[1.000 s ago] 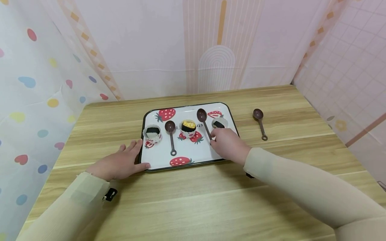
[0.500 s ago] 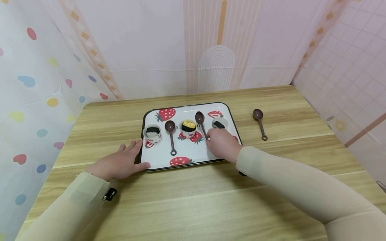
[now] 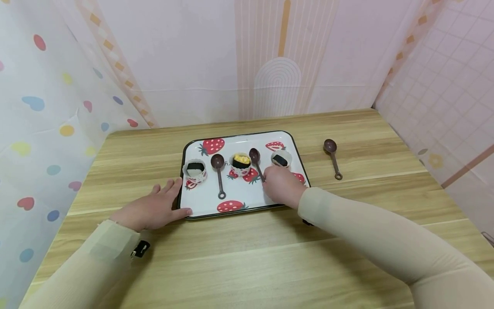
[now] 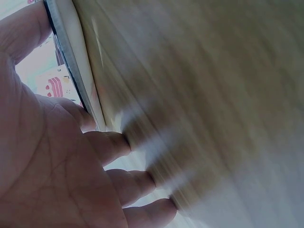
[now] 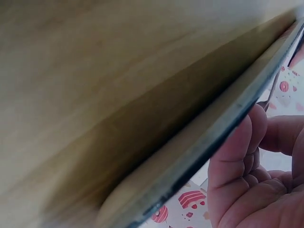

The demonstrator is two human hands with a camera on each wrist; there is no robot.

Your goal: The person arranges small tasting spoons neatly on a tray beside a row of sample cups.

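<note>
In the head view, my right hand (image 3: 283, 185) pinches the handle end of a brown measuring spoon (image 3: 254, 155) over the strawberry-printed tray (image 3: 204, 207). The spoon's bowl is just right of the middle paper cup (image 3: 241, 171), which holds a yellow-topped toy sushi piece. In the right wrist view, thumb and fingers of the right hand (image 5: 259, 175) meet at the thin handle. My left hand (image 3: 152, 210) lies at the tray's left front corner, thumb over the rim. Straight fingers of the left hand (image 4: 57, 147) rest along the tray's side in the left wrist view.
A second brown spoon (image 3: 218, 162) lies on the tray between the left cup (image 3: 196, 177) and the middle one. The right cup (image 3: 284, 156) holds a black-and-white piece, as does the left. Another spoon (image 3: 330, 146) lies on the wooden table (image 3: 239, 257), right of the tray.
My right hand has moved slightly left with the spoon, and the spoon's bowl has come down and closer to the middle cup. The left hand stays put.
</note>
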